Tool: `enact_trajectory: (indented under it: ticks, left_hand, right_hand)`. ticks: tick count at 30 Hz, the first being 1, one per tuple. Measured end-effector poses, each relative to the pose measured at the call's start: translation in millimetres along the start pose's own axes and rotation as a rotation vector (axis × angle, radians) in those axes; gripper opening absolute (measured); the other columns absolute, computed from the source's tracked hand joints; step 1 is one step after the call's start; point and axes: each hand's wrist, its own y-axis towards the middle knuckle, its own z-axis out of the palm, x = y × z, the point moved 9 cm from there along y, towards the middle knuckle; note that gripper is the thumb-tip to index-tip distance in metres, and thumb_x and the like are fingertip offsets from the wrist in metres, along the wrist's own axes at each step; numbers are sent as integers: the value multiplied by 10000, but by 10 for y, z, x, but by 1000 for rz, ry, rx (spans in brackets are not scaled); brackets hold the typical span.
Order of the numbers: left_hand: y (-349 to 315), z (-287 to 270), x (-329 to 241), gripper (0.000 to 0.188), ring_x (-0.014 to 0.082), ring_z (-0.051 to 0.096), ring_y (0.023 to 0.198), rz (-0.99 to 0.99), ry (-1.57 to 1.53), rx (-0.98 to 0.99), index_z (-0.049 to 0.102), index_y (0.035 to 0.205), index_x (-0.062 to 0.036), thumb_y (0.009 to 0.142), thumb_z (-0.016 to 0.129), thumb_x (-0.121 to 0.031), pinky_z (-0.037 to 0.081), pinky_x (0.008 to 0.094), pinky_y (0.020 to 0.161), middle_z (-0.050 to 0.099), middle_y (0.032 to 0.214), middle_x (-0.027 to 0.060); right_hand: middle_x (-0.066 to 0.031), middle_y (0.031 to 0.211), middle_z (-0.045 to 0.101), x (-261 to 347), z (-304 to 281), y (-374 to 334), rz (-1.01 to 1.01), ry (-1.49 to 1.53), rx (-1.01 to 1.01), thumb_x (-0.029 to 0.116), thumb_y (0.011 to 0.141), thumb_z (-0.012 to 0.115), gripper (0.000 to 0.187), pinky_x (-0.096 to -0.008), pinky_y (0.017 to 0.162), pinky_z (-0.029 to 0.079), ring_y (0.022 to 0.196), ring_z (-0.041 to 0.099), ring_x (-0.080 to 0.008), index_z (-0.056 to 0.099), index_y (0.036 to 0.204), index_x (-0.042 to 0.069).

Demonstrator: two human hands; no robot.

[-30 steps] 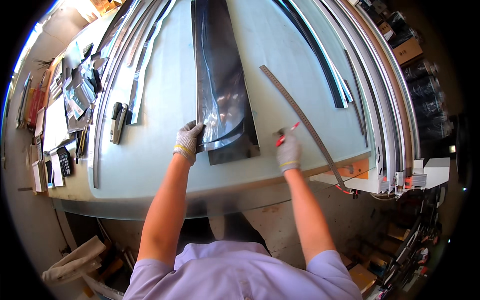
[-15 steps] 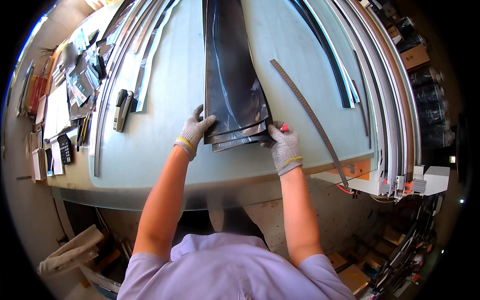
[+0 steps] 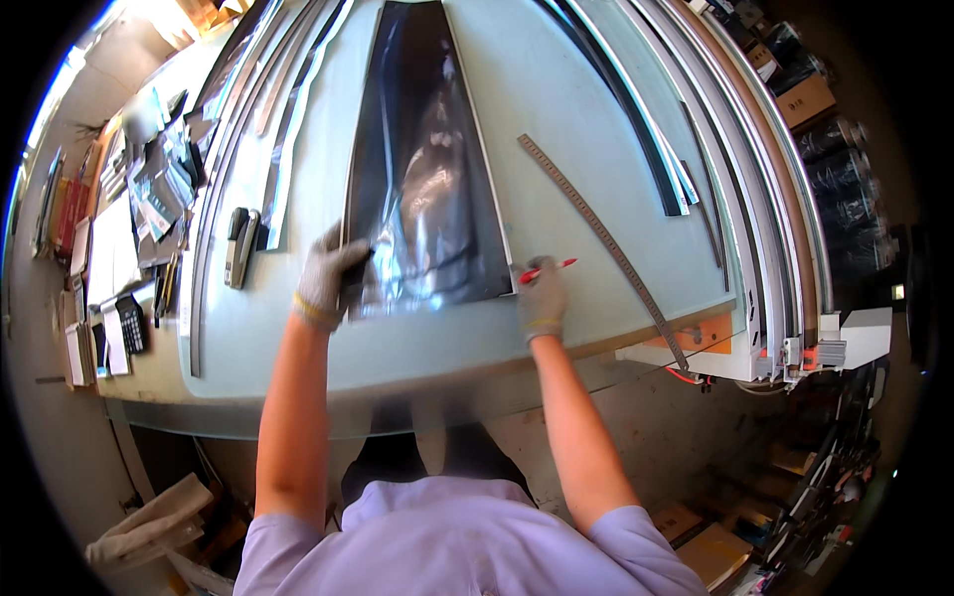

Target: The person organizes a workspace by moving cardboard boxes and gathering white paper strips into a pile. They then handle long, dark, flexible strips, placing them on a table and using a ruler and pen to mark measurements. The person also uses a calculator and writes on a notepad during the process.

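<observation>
A long, glossy black plastic sheet lies down the middle of the glass tabletop, its near end wider and shiny with reflections. At its near left corner is my left hand, in a grey knit glove, with thumb and fingers closed round the sheet's edge. By the near right corner, my gloved right hand is closed on a slim red pen, which points to the right. The fingertips of this hand come against the sheet's corner; whether they also pinch it is unclear.
A steel ruler slants across the glass on the right, reaching past the near edge. Black and white strips and metal rails run along that side. On the left are a stapler, long strips, a calculator and papers.
The sheet's near end has spread wider and flatter, and the layers at its end no longer show. My left hand has moved left and nearer me; the red pen now shows lengthwise.
</observation>
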Motion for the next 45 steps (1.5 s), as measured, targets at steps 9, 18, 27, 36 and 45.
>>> enact_trajectory:
  ticks: [9,18,27,36,45]
  left_hand:
    - [-510,-829,1039,454,109,604,756,-113,69,-212,574,1292,-18,841,631,-27,517,254,615,641,933,27]
    - [-577,-932,1078,474,115,589,583,-71,-14,-278,550,1328,-43,859,597,11,500,254,464,637,862,41]
    - [-532,-1078,941,489,181,681,926,-58,-173,-129,517,1343,5,871,637,-37,570,323,829,679,1112,89]
    - [-643,-721,228,610,328,621,1089,98,1271,-613,486,1400,-116,825,686,-88,514,382,925,607,1245,176]
    - [855,1688,338,900,383,432,1330,642,1617,0,300,1516,-215,756,772,-121,377,475,1099,374,1516,129]
  right_hand:
    - [-146,738,637,60,196,-96,216,185,54,46,798,634,81,-417,645,484,704,639,-307,553,797,55]
    - [16,694,470,-920,-1253,-130,152,402,-43,-61,852,619,90,-267,570,407,657,449,-79,587,808,11]
    - [-25,802,566,-1262,-1184,-844,346,402,-107,-49,873,611,96,-302,683,496,735,556,-138,644,940,10]
    - [-115,799,604,-581,-2225,-819,-58,16,-336,-25,800,685,157,-378,651,489,716,602,-267,609,916,50]
    - [-119,840,620,-1183,-3565,-1934,-406,-342,-511,9,868,597,139,-401,589,494,719,622,-292,607,989,76]
